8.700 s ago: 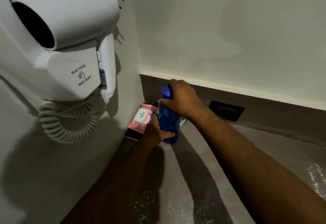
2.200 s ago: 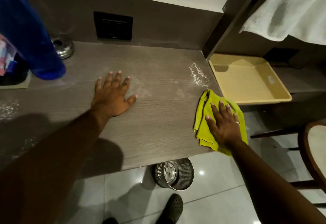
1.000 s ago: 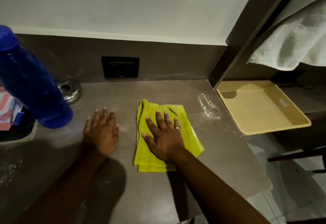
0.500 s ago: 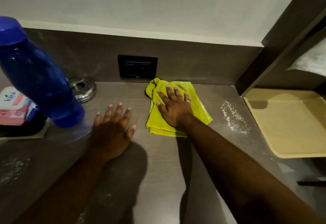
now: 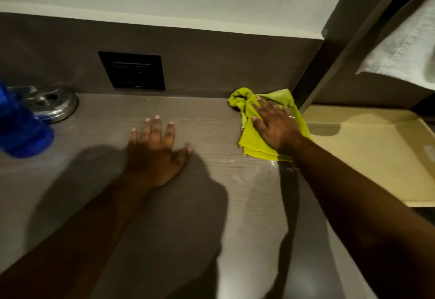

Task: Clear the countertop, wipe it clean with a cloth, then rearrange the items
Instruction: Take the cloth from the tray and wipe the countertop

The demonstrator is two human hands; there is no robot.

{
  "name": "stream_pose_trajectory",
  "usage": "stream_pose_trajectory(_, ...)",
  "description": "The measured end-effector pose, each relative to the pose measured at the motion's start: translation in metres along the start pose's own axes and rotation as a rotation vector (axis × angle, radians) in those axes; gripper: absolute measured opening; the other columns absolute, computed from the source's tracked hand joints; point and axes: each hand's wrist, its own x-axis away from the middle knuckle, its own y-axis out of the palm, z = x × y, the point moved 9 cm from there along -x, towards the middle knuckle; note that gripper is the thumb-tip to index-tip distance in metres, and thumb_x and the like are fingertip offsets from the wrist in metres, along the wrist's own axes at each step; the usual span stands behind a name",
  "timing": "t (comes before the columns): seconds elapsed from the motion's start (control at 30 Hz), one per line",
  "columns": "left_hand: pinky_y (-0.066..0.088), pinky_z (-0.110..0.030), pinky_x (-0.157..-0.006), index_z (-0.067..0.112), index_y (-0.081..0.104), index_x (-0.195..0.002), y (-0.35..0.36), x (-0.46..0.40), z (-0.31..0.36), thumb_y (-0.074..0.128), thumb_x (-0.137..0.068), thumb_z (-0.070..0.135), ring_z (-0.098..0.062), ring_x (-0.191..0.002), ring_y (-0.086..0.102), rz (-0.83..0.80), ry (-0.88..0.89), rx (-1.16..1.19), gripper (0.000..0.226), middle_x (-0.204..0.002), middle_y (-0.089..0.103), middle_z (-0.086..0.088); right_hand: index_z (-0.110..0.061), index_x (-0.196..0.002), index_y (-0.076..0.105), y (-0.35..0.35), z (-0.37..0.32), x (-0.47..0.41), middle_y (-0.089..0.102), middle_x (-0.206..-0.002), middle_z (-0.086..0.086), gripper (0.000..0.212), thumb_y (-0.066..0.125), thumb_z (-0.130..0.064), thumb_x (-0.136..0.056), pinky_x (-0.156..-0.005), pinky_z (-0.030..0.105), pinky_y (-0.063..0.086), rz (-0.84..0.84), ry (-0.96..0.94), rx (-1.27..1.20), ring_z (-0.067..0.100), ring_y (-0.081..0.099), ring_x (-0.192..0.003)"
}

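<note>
Midway through wiping, by the look of it. Right hand (image 5: 274, 127) flat, fingers spread, pressing the cloth (image 5: 270, 119) on the worktop (image 5: 211, 192) at its far right corner, against the backsplash. Left hand (image 5: 155, 150) flat and wide, holding nothing, braced mid-worktop. Risk: leftover powder (image 5: 286, 168) just behind the cloth, likely pushed over the right edge into the tray (image 5: 376, 157) by an outward stroke. Bottle (image 5: 21, 124) and metal dish (image 5: 50, 107) stood far left, liable to a knock on a long leftward sweep. Open room lay between the hands and toward the near edge.
</note>
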Motion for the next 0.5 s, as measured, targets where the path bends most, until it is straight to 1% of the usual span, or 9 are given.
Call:
stream_pose_trajectory(0.1,0.024,-0.057,-0.112,0.018,0.028,-0.149,0.002,0.000,-0.004,0.014,-0.080,0.077,-0.039,-0.142,0.026,0.009,-0.017,-0.017,0.091,-0.155,0.026,-0.021,-0.030,-0.151,0.026,-0.003,0.022,0.003,0.018,-0.162,-0.003,0.071,0.013,-0.060,-0.088,-0.120,0.044,0.011,-0.005,-0.023,-0.031,0.027,0.019,-0.148)
stream_pose_trajectory(0.17,0.021,-0.056,-0.115,0.022,0.020,-0.151,0.004,0.000,-0.004,0.015,-0.079,0.078,-0.036,-0.145,0.021,0.011,-0.034,-0.015,0.091,-0.158,0.019,-0.017,-0.029,-0.151,0.026,-0.002,0.021,0.003,0.017,-0.162,-0.003,0.070,0.015,-0.058,-0.089,-0.121,0.045,0.010,-0.010,-0.024,-0.033,0.027,0.017,-0.148)
stream_pose_trajectory(0.23,0.018,-0.055,-0.116,0.024,0.016,-0.152,0.003,-0.001,-0.004,0.018,-0.081,0.077,-0.034,-0.146,0.017,0.019,-0.055,-0.007,0.088,-0.160,0.015,-0.014,-0.030,-0.152,0.024,-0.001,0.018,0.002,0.015,-0.163,-0.003,0.069,0.015,-0.056,-0.089,-0.121,0.045,0.009,-0.016,-0.023,-0.033,0.027,0.015,-0.149)
stream_pose_trajectory(0.37,0.007,-0.050,-0.119,0.029,0.002,-0.152,0.010,-0.002,-0.006,0.017,-0.083,0.077,-0.028,-0.149,0.003,-0.072,-0.091,0.025,0.085,-0.162,0.000,-0.007,-0.032,-0.151,0.024,-0.001,0.015,0.019,0.015,-0.163,0.001,0.067,0.015,-0.055,-0.089,-0.120,0.048,0.010,-0.033,-0.017,-0.040,0.029,0.013,-0.149)
stream_pose_trajectory(0.5,0.006,-0.052,-0.119,0.026,0.001,-0.152,0.006,0.006,0.001,0.014,-0.084,0.077,-0.031,-0.149,0.001,-0.076,-0.068,0.035,0.086,-0.162,-0.001,-0.010,-0.036,-0.150,0.024,-0.001,0.013,0.075,0.014,-0.163,-0.001,0.063,0.016,-0.055,-0.091,-0.119,0.051,0.008,-0.033,0.000,-0.051,0.028,0.010,-0.150)
